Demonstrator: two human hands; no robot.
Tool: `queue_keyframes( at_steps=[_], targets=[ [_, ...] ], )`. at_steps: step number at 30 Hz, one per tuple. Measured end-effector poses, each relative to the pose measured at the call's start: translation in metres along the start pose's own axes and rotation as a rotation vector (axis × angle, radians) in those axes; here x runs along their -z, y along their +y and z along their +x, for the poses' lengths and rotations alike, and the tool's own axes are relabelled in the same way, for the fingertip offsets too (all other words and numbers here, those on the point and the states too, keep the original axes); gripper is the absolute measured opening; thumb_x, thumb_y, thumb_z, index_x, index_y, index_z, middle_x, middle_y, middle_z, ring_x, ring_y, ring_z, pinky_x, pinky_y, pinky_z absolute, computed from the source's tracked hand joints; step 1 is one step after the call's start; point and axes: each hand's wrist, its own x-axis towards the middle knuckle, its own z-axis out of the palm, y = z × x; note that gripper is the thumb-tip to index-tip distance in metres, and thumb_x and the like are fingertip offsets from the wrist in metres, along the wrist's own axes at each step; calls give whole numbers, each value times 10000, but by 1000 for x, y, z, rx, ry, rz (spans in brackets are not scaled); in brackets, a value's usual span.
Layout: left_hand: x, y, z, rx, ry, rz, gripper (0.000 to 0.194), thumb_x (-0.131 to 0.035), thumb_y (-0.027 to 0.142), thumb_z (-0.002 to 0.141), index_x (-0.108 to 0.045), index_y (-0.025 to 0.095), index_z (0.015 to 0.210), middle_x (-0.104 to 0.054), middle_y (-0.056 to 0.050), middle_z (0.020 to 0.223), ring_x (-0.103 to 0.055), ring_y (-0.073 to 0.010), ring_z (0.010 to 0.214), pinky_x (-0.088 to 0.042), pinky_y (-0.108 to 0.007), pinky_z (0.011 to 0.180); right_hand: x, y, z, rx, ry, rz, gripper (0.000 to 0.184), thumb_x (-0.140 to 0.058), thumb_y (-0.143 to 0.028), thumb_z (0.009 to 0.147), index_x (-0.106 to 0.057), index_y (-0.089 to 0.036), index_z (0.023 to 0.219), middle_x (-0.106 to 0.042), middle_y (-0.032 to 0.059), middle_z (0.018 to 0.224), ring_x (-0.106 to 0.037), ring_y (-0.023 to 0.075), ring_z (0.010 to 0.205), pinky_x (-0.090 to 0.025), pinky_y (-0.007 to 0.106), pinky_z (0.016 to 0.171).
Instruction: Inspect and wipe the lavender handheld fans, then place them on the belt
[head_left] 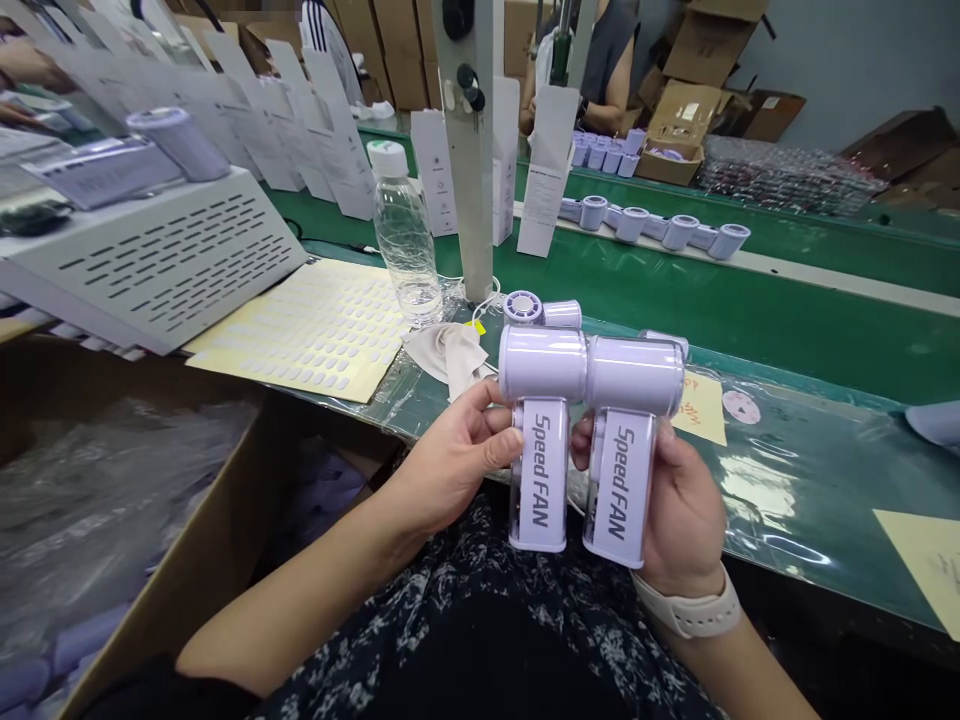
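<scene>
Clear water bottle [407, 245], white cap, upright on tabletop [817, 500], just left of metal post [469, 200]. Crumpled pale cloth [448, 355] near bottle's foot. Yellow sheet [363, 391] with rows of white oval stickers, beside slotted metal box [180, 250]. White cartons [547, 180] upright behind, tall flaps up. Yellow handwritten note [926, 570] far right; pink round sticker [741, 407] farther in. Lower left: cardboard box [206, 540], clear plastic [112, 470] inside. Back right: brown boxes [709, 45], clear-wrapped pile [787, 175]. Across: person in dark sleeveless top [616, 65].
</scene>
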Motion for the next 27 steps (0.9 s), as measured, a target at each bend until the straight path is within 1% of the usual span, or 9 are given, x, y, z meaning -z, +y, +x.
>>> queue_keyframes(
  at_steps=[5, 11, 14, 17, 21, 23, 24, 26, 27],
  targets=[
    [2, -2, 1, 40, -24, 10, 569, -890, 494, 696, -536, 187, 1018, -778, -67, 906, -754, -220, 797, -576, -314, 731, -3, 0, 1, -23, -27, -53, 226, -604, -377, 970, -729, -189, 985, -786, 91, 890, -754, 217, 774, -648, 329, 731],
    [4, -2, 0, 73, 31, 40, 637, -879, 547, 682, -551, 183, 1089, -755, -55, 864, -728, -200, 750, -548, -292, 678, -2, 1, 2, -63, 7, -104, 238, -644, -408, 952, -718, -192, 1017, -787, 86, 894, -750, 212, 724, -646, 312, 684],
    [6, -4, 1, 70, 25, 50, 609, -864, 553, 700, -552, 184, 1071, -745, -46, 853, -720, -189, 740, -528, -268, 652, -1, 4, 2, -84, 36, -108, 256, -653, -430, 936, -724, -195, 1009, -784, 81, 892, -746, 228, 721, -653, 338, 695],
    [9, -4, 2, 80, 17, 92, 584, -842, 543, 737, -548, 183, 1091, -749, -59, 880, -733, -210, 791, -521, -265, 653, 1, 7, 3, -91, 43, -109, 255, -621, -407, 948, -730, -185, 1008, -786, 88, 891, -744, 227, 720, -653, 333, 708],
    [11, 5, 0, 98, -34, 167, 512, -804, 433, 812, -530, 190, 1169, -761, -84, 980, -734, -233, 900, -553, -333, 773, 8, 5, 1, -26, -39, -160, 291, -545, -399, 991, -727, -182, 1055, -786, 111, 932, -749, 240, 747, -646, 335, 684],
    [10, 11, -5, 39, -40, 266, 433, -789, 344, 830, -544, 200, 1157, -755, -88, 1049, -725, -236, 970, -554, -356, 836, 13, -2, -4, 104, -117, -273, 257, -605, -364, 979, -710, -215, 1160, -778, 98, 1043, -753, 262, 873, -644, 367, 756],
    [10, 14, -8, -27, -39, 341, 416, -802, 299, 811, -563, 205, 1138, -750, -93, 1096, -717, -246, 1024, -549, -370, 878, 15, -7, -7, 182, -173, -377, 300, -671, -323, 948, -686, -238, 1236, -757, 90, 1139, -739, 277, 976, -632, 391, 832],
    [7, 17, -14, -236, -40, 504, 335, -806, 230, 790, -627, 213, 1073, -745, -101, 1177, -681, -277, 1161, -495, -436, 1029, 19, -18, -12, 353, -327, -628, 538, -775, -199, 863, -612, -290, 1368, -665, 75, 1347, -638, 314, 1216, -540, 467, 1033],
    [6, 16, -16, -357, -37, 575, 265, -790, 210, 801, -662, 221, 1034, -749, -96, 1201, -653, -285, 1227, -423, -477, 1123, 20, -22, -14, 432, -417, -735, 642, -792, -148, 834, -573, -317, 1413, -615, 66, 1418, -570, 331, 1304, -464, 514, 1114]
  ],
)
